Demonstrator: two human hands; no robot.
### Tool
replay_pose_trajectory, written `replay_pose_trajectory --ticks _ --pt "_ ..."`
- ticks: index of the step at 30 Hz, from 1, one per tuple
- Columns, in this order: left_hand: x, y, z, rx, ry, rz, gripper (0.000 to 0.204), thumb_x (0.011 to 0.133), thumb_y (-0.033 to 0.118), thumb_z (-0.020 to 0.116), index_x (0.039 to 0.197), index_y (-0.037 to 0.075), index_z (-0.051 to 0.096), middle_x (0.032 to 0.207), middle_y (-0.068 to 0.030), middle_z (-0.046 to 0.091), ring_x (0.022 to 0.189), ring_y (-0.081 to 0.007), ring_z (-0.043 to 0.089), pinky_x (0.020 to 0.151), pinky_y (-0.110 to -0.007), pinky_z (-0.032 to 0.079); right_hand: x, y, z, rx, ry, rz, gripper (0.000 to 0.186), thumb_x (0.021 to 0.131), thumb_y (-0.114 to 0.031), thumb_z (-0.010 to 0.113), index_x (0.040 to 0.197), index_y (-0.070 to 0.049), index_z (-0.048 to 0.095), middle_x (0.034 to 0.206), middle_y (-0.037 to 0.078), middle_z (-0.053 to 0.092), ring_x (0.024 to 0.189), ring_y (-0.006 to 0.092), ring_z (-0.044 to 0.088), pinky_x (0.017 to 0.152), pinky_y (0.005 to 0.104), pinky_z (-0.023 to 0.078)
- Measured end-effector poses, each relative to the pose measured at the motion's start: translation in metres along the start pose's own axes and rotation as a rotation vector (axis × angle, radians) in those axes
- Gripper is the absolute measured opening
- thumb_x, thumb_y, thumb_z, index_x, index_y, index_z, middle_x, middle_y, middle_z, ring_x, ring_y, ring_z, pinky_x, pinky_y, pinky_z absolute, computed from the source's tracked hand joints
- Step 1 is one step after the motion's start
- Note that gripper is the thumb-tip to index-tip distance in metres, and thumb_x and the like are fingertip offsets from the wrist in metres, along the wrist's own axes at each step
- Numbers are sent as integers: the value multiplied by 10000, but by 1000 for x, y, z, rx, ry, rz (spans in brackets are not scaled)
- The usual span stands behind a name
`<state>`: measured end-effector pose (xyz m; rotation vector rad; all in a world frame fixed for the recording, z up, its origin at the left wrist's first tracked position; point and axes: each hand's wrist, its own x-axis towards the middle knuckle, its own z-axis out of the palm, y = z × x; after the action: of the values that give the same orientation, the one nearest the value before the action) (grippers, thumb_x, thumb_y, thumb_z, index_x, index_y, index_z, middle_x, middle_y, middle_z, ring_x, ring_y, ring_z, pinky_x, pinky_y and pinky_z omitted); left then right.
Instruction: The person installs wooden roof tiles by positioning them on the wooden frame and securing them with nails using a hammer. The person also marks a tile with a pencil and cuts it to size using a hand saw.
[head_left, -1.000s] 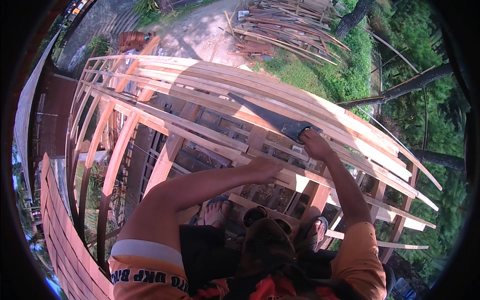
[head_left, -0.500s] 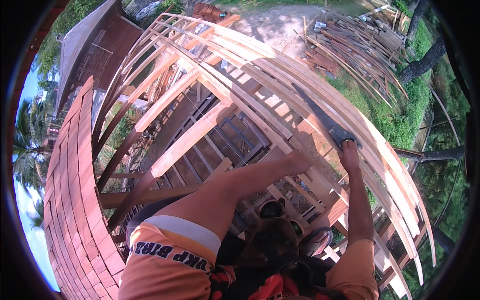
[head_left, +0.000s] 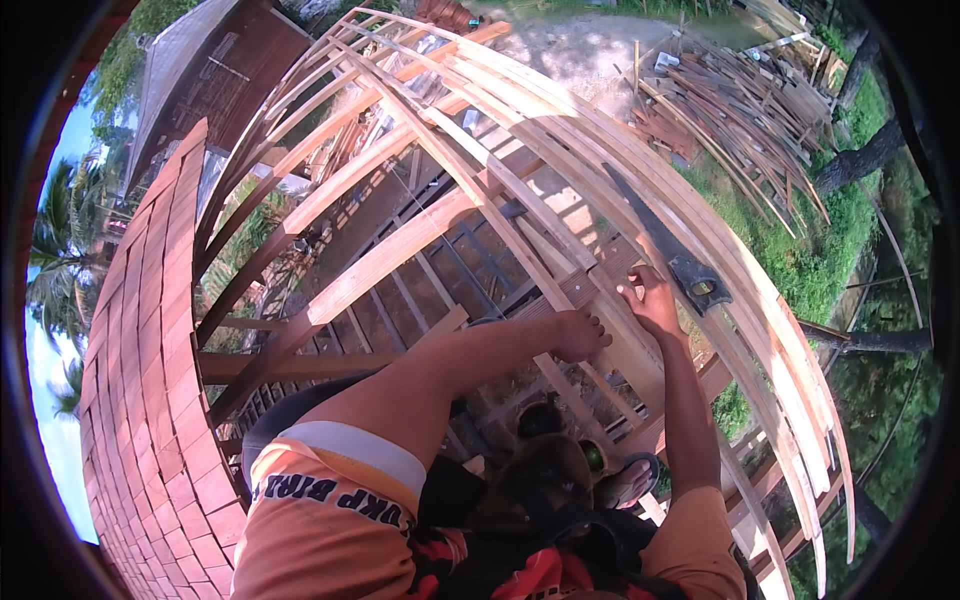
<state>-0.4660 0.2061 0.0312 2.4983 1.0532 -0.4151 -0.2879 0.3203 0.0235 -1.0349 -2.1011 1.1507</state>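
A handsaw [head_left: 655, 232] with a dark blade and dark handle lies along the pale roof battens, its handle toward me. Just left of that handle is my right hand [head_left: 652, 302], off the saw, fingers bent and apart above a board. My left hand [head_left: 582, 336] is closed with curled fingers beside the short end of a wooden batten [head_left: 545, 238]. Whatever those fingers may hold is hidden. Beneath both hands runs a reddish-brown board [head_left: 572, 292].
Long curved battens [head_left: 770, 330] sweep down the right side over rafters [head_left: 390, 255]. Reddish shingles [head_left: 150, 370] cover the roof at left. Gaps between the timbers open onto a lower level with a dark ladder-like frame [head_left: 470, 255]. A lumber pile [head_left: 740, 120] lies on the ground beyond.
My right hand has let go of the saw handle and moved left, toward my left hand. The saw now rests on the battens. My left hand has drawn slightly back and curled.
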Motion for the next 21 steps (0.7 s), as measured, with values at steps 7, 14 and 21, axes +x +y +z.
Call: replay_pose_trajectory --ticks 7,14,21 --pt "-14 10 -93 -124 -329 -84 612 699 586 751 970 36 747 966 -165 734 1034 -307 680 964 -440 497 5 -26 38 573 -643 380 437 1000 -448 593 1087 -30 688 998 57 694 902 141 632 784 281 517" --pt "-22 14 -95 -250 -447 -59 809 709 753 711 972 -10 770 1019 -200 737 996 -366 687 958 -438 504 2 -21 64 790 -775 440 474 1031 -435 550 1243 -26 664 1115 82 697 996 155 635 881 324 508" --pt "-31 10 -47 -280 -279 -30 815 768 777 639 1056 24 759 1114 -214 715 1079 -370 665 996 -482 474 -5 -33 94 958 -801 650 504 1052 -448 495 1236 -1 636 1176 114 688 1056 210 654 948 355 508"
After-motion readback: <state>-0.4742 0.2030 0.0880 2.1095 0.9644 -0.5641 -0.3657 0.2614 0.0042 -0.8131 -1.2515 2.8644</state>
